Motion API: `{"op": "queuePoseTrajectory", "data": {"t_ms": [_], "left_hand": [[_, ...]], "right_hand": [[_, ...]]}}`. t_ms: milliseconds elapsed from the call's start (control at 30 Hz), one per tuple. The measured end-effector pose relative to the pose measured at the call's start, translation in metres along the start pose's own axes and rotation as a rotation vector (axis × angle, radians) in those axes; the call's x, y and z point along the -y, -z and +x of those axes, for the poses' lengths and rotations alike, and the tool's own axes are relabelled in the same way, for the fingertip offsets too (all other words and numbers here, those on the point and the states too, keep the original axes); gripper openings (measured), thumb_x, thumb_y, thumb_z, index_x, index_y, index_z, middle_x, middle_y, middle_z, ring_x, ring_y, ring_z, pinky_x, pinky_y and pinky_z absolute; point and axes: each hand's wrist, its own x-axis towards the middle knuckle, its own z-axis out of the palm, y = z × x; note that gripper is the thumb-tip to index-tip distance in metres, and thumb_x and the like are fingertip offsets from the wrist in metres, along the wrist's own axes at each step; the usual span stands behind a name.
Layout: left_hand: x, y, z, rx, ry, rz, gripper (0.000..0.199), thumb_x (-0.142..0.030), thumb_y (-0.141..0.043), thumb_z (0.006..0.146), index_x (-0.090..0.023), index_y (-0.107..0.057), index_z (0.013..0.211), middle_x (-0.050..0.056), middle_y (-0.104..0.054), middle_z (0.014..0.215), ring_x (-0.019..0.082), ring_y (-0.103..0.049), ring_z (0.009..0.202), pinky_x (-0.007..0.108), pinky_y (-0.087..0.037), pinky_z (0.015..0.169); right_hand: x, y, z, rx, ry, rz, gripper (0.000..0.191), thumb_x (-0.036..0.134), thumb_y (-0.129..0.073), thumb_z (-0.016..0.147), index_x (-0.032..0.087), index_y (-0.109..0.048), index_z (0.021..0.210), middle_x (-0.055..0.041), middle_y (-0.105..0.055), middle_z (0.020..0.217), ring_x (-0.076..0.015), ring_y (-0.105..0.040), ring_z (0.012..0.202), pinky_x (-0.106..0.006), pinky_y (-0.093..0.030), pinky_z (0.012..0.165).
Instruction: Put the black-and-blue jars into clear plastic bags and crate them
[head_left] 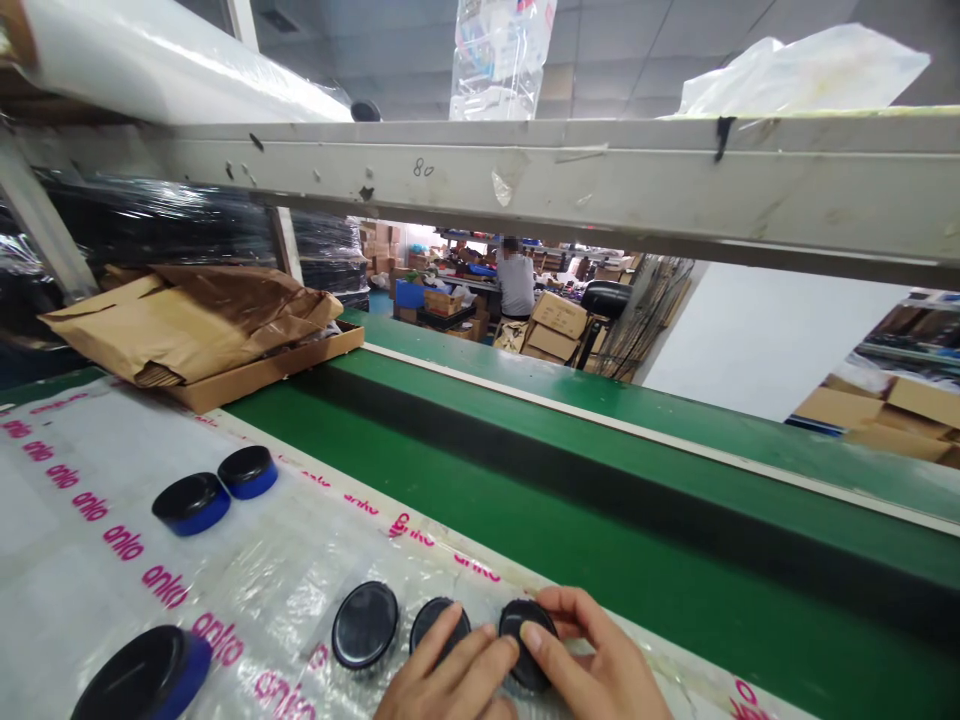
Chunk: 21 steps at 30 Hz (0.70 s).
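Three round black lids sit in a row on the plastic-covered table at the bottom of the head view. My right hand (604,665) grips the rightmost black round lid (525,625), thumb on its top and index finger at its far edge. My left hand (454,675) reaches over the middle black lid (431,620) with fingers stretched out. Its fingertips come up to the left edge of the lid in my right hand. The left black lid (365,625) lies untouched beside them. My palms' undersides are hidden.
Two black-topped blue round pieces (191,503) stand farther left, and a larger-looking one (142,675) is at the lower left. Beyond the table edge runs a green conveyor belt (480,480). A cardboard tray with brown paper (225,330) stands behind; a shelf beam (525,180) crosses above.
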Motion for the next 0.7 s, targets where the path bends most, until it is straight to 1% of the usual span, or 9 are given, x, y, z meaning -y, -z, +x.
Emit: {"op": "queuePoseTrajectory", "data": {"t_ms": [133,267,367,400,467,500,567,633,700], "left_hand": [[0.000,0.002,0.006,-0.013,-0.047,0.034,0.038,-0.002,-0.040,0.093,-0.023,-0.058,0.066,-0.006,-0.079,0.095,0.010,-0.074,0.092,0.036,-0.024,0.126],[0.001,0.000,0.004,0.037,-0.010,-0.009,0.034,-0.003,-0.044,0.093,-0.023,-0.059,0.068,-0.008,-0.079,0.100,0.009,-0.073,0.098,0.033,-0.024,0.126],[0.007,0.013,0.012,-0.012,0.046,-0.051,0.029,-0.014,-0.048,0.096,-0.025,-0.061,0.072,-0.006,-0.079,0.105,0.011,-0.073,0.101,0.030,-0.036,0.120],[0.010,0.022,0.017,0.011,0.077,-0.061,0.023,-0.020,-0.051,0.096,-0.025,-0.063,0.077,-0.003,-0.078,0.110,0.013,-0.073,0.103,0.031,-0.043,0.115],[0.016,0.044,0.027,0.213,0.177,-0.084,0.006,-0.028,-0.061,0.090,-0.026,-0.066,0.093,0.004,-0.073,0.123,0.019,-0.072,0.109,0.036,-0.056,0.102],[0.018,0.056,0.030,0.260,0.248,-0.084,0.010,-0.027,-0.065,0.086,-0.026,-0.066,0.096,0.006,-0.073,0.124,0.022,-0.072,0.110,0.037,-0.060,0.096],[0.021,0.074,0.031,0.261,0.354,-0.109,0.019,-0.023,-0.068,0.082,-0.026,-0.065,0.100,0.005,-0.074,0.120,0.023,-0.074,0.106,0.035,-0.064,0.086],[0.019,0.085,0.024,0.236,0.478,-0.191,0.021,-0.020,-0.067,0.082,-0.027,-0.066,0.102,0.003,-0.076,0.116,0.021,-0.076,0.101,0.030,-0.065,0.082],[0.016,0.088,0.014,0.218,0.623,-0.315,0.022,-0.019,-0.065,0.082,-0.028,-0.067,0.102,0.001,-0.076,0.115,0.019,-0.076,0.098,0.027,-0.064,0.082]], "right_hand": [[0.010,0.005,0.007,0.067,0.015,-0.091,0.031,0.052,-0.071,0.079,0.022,-0.068,0.080,-0.0019,-0.069,0.075,-0.0202,-0.061,0.072,-0.029,-0.049,0.068],[0.010,0.006,0.010,0.097,-0.067,-0.025,0.041,0.060,-0.063,0.086,0.022,-0.064,0.072,0.0004,-0.064,0.067,-0.0183,-0.057,0.066,-0.028,-0.044,0.062],[0.007,0.003,0.010,0.084,-0.056,-0.021,0.040,0.062,-0.065,0.083,0.022,-0.066,0.077,-0.0004,-0.067,0.072,-0.0197,-0.060,0.069,-0.029,-0.046,0.065],[0.007,0.002,0.009,0.082,-0.020,-0.035,0.039,0.060,-0.068,0.082,0.022,-0.067,0.079,-0.0010,-0.069,0.075,-0.0203,-0.061,0.072,-0.029,-0.048,0.068],[0.010,0.003,0.008,0.102,0.032,-0.052,0.037,0.059,-0.071,0.080,0.022,-0.068,0.081,-0.0011,-0.070,0.076,-0.0203,-0.061,0.073,-0.029,-0.049,0.069],[0.013,0.004,0.006,0.110,0.025,-0.054,0.037,0.060,-0.069,0.081,0.022,-0.068,0.081,-0.0008,-0.069,0.075,-0.0201,-0.061,0.072,-0.029,-0.049,0.068],[0.022,0.007,0.000,0.077,-0.026,-0.057,0.040,0.064,-0.063,0.085,0.024,-0.070,0.086,-0.0017,-0.071,0.080,-0.0221,-0.065,0.078,-0.029,-0.051,0.068],[0.032,0.007,-0.008,-0.015,-0.045,-0.090,0.043,0.068,-0.058,0.086,0.029,-0.073,0.099,-0.0036,-0.075,0.101,-0.0254,-0.068,0.092,-0.031,-0.054,0.077],[0.041,0.004,-0.015,-0.064,0.041,-0.130,0.044,0.068,-0.062,0.083,0.032,-0.074,0.105,-0.0048,-0.072,0.119,-0.0280,-0.067,0.104,-0.033,-0.054,0.086]]}}
